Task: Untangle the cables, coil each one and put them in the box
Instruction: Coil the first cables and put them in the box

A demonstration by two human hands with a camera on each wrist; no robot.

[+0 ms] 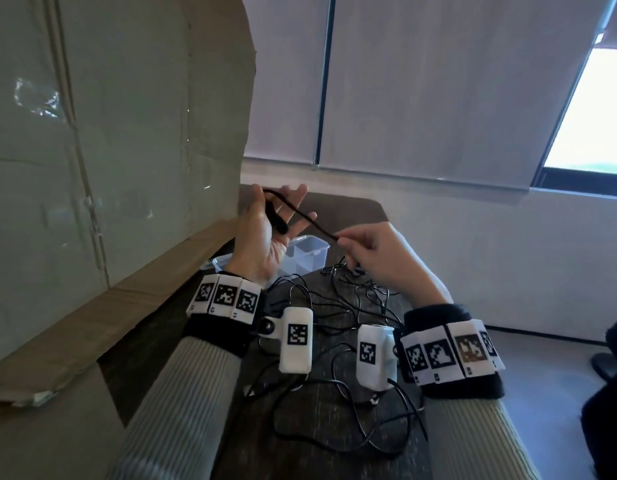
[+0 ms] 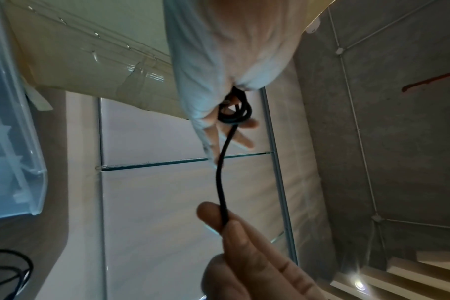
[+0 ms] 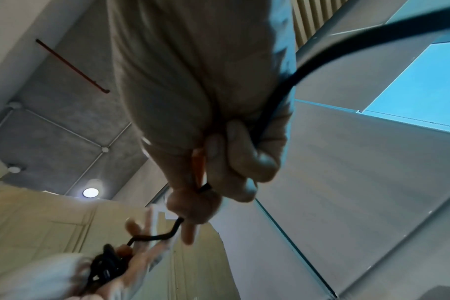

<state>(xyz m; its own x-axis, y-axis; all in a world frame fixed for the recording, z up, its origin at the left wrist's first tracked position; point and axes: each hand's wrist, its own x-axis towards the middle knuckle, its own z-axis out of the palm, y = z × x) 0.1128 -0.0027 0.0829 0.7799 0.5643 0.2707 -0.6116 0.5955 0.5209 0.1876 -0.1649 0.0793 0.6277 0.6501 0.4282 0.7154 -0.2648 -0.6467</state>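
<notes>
A thick black cable [image 1: 310, 221] stretches in the air between my two hands above the dark table [image 1: 338, 209]. My left hand [image 1: 265, 233] is raised palm up with fingers spread, and its thumb pins a small coil of that cable [image 2: 234, 113] against the palm. My right hand [image 1: 366, 247] pinches the cable's loose run between thumb and fingers [image 2: 234, 233], a short way right of the left hand. The cable [image 3: 275, 97] passes on through the right fist. A tangle of thin black cables [image 1: 345, 306] lies on the table under my wrists. A clear plastic box [image 1: 309, 252] stands just beyond the hands.
A large cardboard box flap [image 1: 109, 150] rises on the left, close beside my left hand. The clear box's divided inside [image 2: 13, 121] shows in the left wrist view. Beyond the table are a white wall and blinds [image 1: 438, 98]. A dark shape [image 1: 608, 393] stands at the right edge.
</notes>
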